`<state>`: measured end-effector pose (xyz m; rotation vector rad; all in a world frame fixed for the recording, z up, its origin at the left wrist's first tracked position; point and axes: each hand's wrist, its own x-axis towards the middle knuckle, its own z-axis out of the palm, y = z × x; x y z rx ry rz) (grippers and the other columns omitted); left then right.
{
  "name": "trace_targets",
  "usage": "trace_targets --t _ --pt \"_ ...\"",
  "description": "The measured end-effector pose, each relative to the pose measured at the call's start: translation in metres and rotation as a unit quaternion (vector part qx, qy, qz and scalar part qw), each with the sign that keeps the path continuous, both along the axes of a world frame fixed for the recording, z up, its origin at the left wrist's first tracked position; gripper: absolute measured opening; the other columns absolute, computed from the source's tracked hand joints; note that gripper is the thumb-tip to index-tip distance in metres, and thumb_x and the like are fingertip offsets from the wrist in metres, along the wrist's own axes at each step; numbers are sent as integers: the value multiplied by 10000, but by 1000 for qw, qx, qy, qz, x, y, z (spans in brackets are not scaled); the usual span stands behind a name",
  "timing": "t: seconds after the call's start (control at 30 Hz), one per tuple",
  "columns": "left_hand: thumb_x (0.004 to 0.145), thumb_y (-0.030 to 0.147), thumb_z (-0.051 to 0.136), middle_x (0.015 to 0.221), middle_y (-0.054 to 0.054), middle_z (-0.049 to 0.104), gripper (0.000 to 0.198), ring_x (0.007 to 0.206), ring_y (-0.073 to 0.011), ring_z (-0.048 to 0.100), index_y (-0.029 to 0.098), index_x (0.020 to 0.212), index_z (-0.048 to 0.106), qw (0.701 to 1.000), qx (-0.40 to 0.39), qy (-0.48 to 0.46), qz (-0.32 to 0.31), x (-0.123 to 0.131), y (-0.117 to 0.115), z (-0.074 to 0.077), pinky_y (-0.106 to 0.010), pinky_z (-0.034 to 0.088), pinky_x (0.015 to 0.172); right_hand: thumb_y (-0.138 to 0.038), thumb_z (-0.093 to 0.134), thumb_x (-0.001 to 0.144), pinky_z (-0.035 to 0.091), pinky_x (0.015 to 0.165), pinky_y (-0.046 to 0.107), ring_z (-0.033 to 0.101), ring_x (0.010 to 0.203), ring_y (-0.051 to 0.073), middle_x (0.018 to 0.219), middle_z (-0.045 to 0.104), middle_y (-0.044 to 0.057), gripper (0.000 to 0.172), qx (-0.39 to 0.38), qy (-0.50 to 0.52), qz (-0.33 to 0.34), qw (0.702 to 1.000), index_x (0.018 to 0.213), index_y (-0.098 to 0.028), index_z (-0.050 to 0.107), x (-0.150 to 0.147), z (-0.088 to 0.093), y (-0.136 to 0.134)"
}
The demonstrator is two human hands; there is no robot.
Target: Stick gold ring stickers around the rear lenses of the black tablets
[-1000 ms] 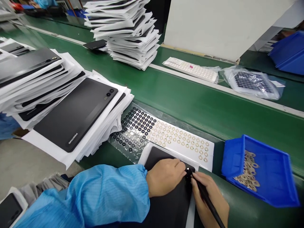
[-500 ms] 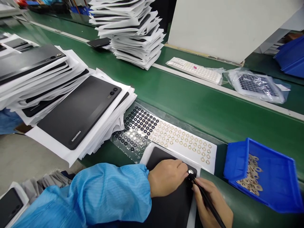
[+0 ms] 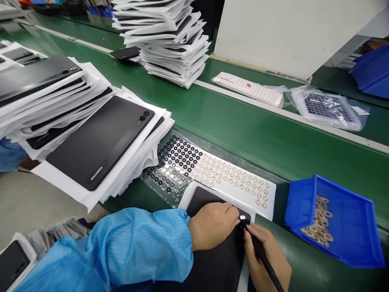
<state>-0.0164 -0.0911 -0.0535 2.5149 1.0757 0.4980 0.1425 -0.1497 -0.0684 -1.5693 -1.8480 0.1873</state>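
Note:
A black tablet back cover (image 3: 212, 259) lies on white sheet at the bench edge, partly hidden under my arm and hands. My left hand (image 3: 214, 225), in a blue sleeve, rests on it with fingers curled and fingertips beside the shiny round camera spot (image 3: 242, 218). Whether those fingertips pinch anything is hidden. In my right hand (image 3: 267, 253) are slim black tweezers (image 3: 263, 259), their tip at the camera area close to my left fingertips. Just beyond lies a sheet of black rings (image 3: 182, 156) and pale ring stickers (image 3: 234, 174).
Wrapped covers are stacked at left (image 3: 100, 140) and in a tall pile (image 3: 173, 48) behind. A blue bin (image 3: 349, 227) with tan rings stands at right. Bagged parts (image 3: 331, 107) and a sticker pack (image 3: 249, 89) lie beyond the green conveyor belt (image 3: 258, 125).
My right hand and the tweezers have shifted slightly left. My left hand stays almost in place on the cover. The whole view has moved a little.

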Motion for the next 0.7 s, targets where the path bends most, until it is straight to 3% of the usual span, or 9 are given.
trace_targets --t 0.37,0.7 --pt "957 177 411 749 -26 564 162 685 -169 578 151 819 492 1000 4 4 8 0 0 0 -275 492 632 -287 532 917 531 736 291 668 780 177 888 681 56 113 63 -30 4 998 939 -195 593 2 1 6" --pt "953 195 435 755 -28 574 147 689 -173 586 148 832 503 1000 -9 9 8 -1 1 3 -279 497 639 -338 549 898 528 700 285 664 750 185 866 671 52 146 5 17 -1 1000 923 -204 598 7 1 -2"
